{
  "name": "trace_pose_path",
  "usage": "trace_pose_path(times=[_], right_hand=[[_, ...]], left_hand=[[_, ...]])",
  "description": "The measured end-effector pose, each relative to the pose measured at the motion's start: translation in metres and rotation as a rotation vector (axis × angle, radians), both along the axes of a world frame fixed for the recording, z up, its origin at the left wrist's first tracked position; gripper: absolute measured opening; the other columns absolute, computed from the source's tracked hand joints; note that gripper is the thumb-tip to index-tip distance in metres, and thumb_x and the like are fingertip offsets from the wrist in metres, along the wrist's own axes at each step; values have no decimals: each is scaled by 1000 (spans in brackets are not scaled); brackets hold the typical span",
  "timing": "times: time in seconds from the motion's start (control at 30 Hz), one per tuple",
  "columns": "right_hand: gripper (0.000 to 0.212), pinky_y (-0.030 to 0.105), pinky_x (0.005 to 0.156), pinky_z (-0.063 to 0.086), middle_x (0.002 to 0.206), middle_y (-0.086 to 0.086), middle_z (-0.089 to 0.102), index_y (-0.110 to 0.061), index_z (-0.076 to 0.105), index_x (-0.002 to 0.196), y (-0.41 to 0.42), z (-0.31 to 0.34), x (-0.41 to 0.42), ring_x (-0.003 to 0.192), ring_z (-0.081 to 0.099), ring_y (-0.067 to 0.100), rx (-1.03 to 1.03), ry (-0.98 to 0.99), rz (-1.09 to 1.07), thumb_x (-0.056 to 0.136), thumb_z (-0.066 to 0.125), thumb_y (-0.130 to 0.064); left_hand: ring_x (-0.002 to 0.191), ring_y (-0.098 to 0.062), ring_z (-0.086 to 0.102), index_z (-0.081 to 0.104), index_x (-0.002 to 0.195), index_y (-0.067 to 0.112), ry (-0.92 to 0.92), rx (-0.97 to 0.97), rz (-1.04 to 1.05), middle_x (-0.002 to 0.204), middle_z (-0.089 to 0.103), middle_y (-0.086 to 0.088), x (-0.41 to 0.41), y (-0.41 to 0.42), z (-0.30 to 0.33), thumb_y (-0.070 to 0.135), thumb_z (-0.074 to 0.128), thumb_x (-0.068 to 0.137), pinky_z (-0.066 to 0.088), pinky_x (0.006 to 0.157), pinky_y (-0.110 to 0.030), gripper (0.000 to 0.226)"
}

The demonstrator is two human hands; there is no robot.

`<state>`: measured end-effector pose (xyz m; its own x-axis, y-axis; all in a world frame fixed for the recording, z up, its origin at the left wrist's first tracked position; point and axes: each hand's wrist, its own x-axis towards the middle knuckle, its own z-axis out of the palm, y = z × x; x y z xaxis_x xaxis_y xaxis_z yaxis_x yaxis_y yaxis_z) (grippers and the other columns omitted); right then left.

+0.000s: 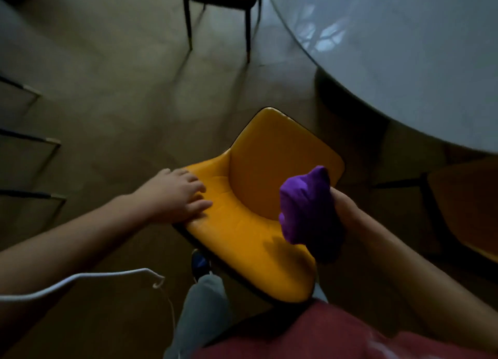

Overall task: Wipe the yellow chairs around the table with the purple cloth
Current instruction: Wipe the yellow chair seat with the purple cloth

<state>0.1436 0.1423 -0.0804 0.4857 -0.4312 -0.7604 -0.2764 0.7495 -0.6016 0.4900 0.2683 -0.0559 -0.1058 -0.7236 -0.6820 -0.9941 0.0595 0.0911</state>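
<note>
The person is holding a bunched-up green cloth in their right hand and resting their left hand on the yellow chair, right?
Not quite: the cloth is purple, not green. The head view shows the right hand holding a bunched-up purple cloth above the yellow padded chair, while the left hand does rest flat on the chair's edge.

No readable text, labels, brands or numbers anywhere in view. Frame is dim and motion-blurred; the yellow chair [258,197], the purple cloth [307,205] and the table [404,49] all show plain surfaces with no markings.
</note>
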Motion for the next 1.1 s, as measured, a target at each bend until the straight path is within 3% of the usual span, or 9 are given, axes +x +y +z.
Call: trace_pose_path(times=[0.1, 0.17, 0.2, 0.3, 0.37, 0.47, 0.57, 0.87, 1.1], right_hand=[[43, 14, 42, 44, 50, -10, 59, -29, 70, 52, 83, 54, 11, 44, 53, -2, -185, -43, -191, 91, 55, -15], [24, 29, 58, 57, 73, -2, 70, -22, 76, 79, 137, 70, 30, 64, 65, 6, -384, 118, -156, 92, 57, -18], [23, 41, 72, 59, 90, 4, 73, -19, 74, 98, 162, 72, 42, 81, 69, 14, -493, 229, -40, 91, 58, -33], [68, 55, 114, 33, 149, -1, 49, -40, 45, 142, 222, 67, 70, 140, 41, 22, -955, 688, 311, 84, 39, -76], [75, 61, 118, 20, 160, 0, 32, -46, 30, 150, 246, 66, 79, 149, 24, 27, -1130, 831, 322, 83, 40, -80], [80, 70, 112, 22, 160, 7, 32, -40, 32, 153, 278, 45, 77, 149, 24, 34, -1270, 922, 287, 84, 58, -69], [78, 70, 110, 24, 155, 10, 40, -36, 37, 151, 287, 27, 72, 146, 30, 37, -1383, 997, 250, 83, 64, -64], [56, 55, 96, 42, 123, 9, 56, -29, 47, 134, 265, -3, 71, 111, 57, 31, -1537, 1009, -32, 87, 62, -54], [53, 52, 96, 38, 126, 8, 51, -30, 46, 135, 184, -28, 51, 114, 53, 31, -1748, 1090, -86, 90, 59, -53]], left_hand=[[147, -17, 26, 42, 142, 40, 111, 13, -97, 154, 41, 8, 5, 19, 17, 90, -1, 73, 21, 118, -56, 96], [151, -20, 16, 35, 146, 44, 131, -1, -116, 159, 33, 7, 2, 33, 24, 96, -3, 68, 6, 117, -66, 102], [152, -22, 13, 31, 148, 44, 116, -15, -131, 160, 30, 6, -1, 39, 25, 97, -5, 65, 3, 115, -69, 105], [152, -26, 11, 21, 153, 41, 71, -63, -190, 162, 27, 1, -6, 48, 23, 99, -12, 56, 6, 112, -74, 118], [152, -27, 13, 15, 155, 40, 55, -95, -223, 161, 28, 0, -2, 46, 20, 100, -8, 56, 6, 111, -74, 118], [142, -27, 39, 31, 150, 33, 122, -283, -357, 149, 48, -1, 2, 53, 17, 95, 10, 74, 19, 112, -69, 100], [111, -25, 65, 55, 131, 27, 277, -595, -433, 125, 66, -2, 5, 68, 2, 80, 33, 88, 44, 98, -52, 72], [85, -27, 65, 62, 115, 24, 309, -839, -438, 103, 66, -5, 3, 64, -15, 76, 48, 84, 51, 74, -43, 63], [80, -23, 62, 68, 108, 23, 385, -999, -495, 96, 66, -3, -7, -20, -34, 72, 58, 82, 51, 59, -35, 56]])
